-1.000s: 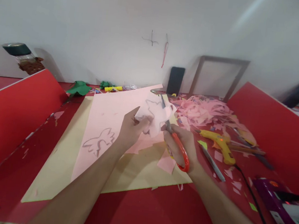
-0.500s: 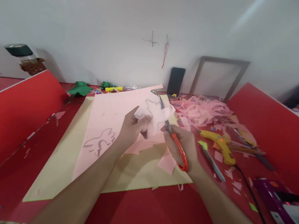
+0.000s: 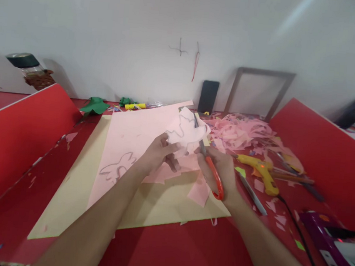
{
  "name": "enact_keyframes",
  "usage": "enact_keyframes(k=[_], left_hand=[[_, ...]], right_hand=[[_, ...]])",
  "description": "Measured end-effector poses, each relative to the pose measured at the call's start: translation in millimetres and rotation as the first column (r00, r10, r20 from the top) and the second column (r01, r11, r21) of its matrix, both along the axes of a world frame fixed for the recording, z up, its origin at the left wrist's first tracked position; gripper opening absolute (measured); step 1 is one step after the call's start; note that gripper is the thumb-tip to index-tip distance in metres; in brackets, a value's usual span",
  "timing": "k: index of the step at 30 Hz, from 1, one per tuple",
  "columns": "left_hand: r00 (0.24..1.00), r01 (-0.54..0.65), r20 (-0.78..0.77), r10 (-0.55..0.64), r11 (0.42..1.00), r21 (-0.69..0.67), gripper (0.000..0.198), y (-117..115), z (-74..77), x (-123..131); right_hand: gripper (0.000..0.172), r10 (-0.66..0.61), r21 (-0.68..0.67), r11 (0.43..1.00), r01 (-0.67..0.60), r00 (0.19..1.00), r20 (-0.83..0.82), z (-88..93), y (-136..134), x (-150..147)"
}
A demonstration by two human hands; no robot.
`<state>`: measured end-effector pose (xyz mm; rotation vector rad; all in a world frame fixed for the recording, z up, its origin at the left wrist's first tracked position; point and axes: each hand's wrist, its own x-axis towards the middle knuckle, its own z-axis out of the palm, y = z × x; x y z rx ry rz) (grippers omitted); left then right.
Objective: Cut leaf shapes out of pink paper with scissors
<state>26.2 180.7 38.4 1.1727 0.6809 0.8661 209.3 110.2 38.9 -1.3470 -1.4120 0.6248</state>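
Where the forearms come in from the near edge: bare red table top (image 3: 185,251) first, then tan sheet (image 3: 158,202) lying flat on it. On tan sheet, large pink sheet (image 3: 133,139) w/ a pencilled outline (image 3: 118,168), just left of the L wrist. Loose pink offcut (image 3: 199,192) right below the R fingers, on tan sheet.

L hand (image 3: 159,154): fingers pinched together on a small pink paper piece (image 3: 185,130), held up off the sheets, pencil line visible on it. R hand (image 3: 220,170): fingers curled through the orange handles of scissors (image 3: 207,163), closed around them; blades run up-left from the knuckles into the R edge of the paper piece, tips just past the L fingertips. Blade gap: cannot tell, too blurred.

R of the R hand, near but apart: grey pen (image 3: 251,193), then yellow glue gun (image 3: 260,170) w/ black cord (image 3: 297,228) trailing toward the near R corner. Purple device (image 3: 333,244) beyond the cord, far R.

Past the fingertips: heap of pink scraps (image 3: 240,130), up-R. Further back against the wall: dark phone (image 3: 208,96) upright, grey frame (image 3: 260,90) leaning. Up-L of the L hand, well apart: green paper (image 3: 94,105), jar (image 3: 29,68) behind red side panel (image 3: 16,142).
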Motion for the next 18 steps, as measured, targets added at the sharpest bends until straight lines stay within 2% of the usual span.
enact_keyframes(k=[3,5,8,11,14,18], left_hand=[[0.998,0.049,-0.04,-0.048,0.999,0.018,0.043,1.0,-1.7,-1.1],[0.998,0.003,-0.059,-0.001,1.0,0.028,0.04,1.5,-1.9,-0.4],[0.99,-0.133,-0.041,0.133,0.991,0.001,0.039,1.6,1.4,2.0],[0.959,-0.279,0.032,0.281,0.959,-0.057,0.039,1.9,7.6,3.4],[0.907,-0.37,0.146,0.394,0.914,-0.168,0.04,3.4,12.6,2.4],[0.868,-0.306,0.311,0.387,0.91,-0.279,0.046,2.3,13.4,3.4]], right_hand=[[0.019,0.008,0.005,1.0,-0.008,1.0,0.006,-1.1,0.3,0.3],[0.019,-0.008,0.021,1.0,0.007,1.0,0.015,-2.6,1.2,0.7],[0.019,-0.016,-0.003,1.0,0.016,1.0,0.008,-5.6,3.5,1.9],[0.018,0.018,-0.066,0.998,-0.017,1.0,0.007,-8.5,5.0,3.5],[0.016,0.032,-0.042,0.999,-0.028,0.995,0.095,-10.6,4.4,3.9],[0.018,0.034,-0.058,0.998,-0.021,0.971,0.238,-13.7,2.1,2.1]])
